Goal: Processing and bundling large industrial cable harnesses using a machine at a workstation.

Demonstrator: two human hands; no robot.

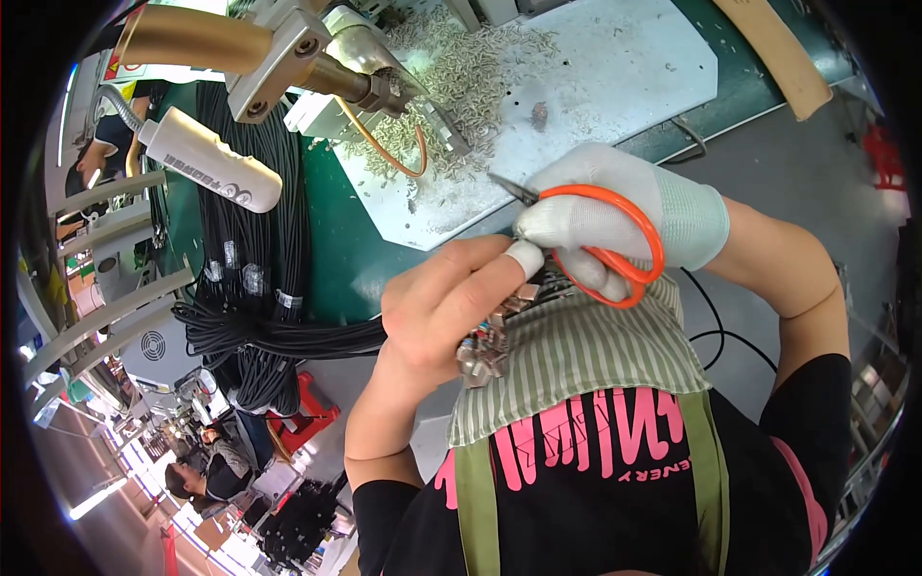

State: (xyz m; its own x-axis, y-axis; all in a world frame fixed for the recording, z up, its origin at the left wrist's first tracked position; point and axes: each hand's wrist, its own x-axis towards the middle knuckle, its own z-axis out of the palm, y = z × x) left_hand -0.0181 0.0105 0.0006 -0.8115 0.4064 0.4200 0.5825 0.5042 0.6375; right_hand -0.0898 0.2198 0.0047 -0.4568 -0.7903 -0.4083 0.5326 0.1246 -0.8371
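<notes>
1. Green workbench (331, 274) and grey floor (744, 178) lie behind the work.
2. Orange-handled scissors (656, 240) sit in the gloved right hand (605, 216), its fingers curled through and around the loops; the blades point toward the bench.
3. Just beside, the left hand (442, 298), white cover on one fingertip, grips a bunch of metal cable connectors (485, 353) above the striped apron (595, 350).
4. Black cables (317, 338) run leftward to thick coils.
5. Beyond the hands, a white plate (634, 72) bears scattered small scraps (471, 72).
6. Upper left, a white work lamp (213, 161) hangs near the machine (288, 72).
</notes>
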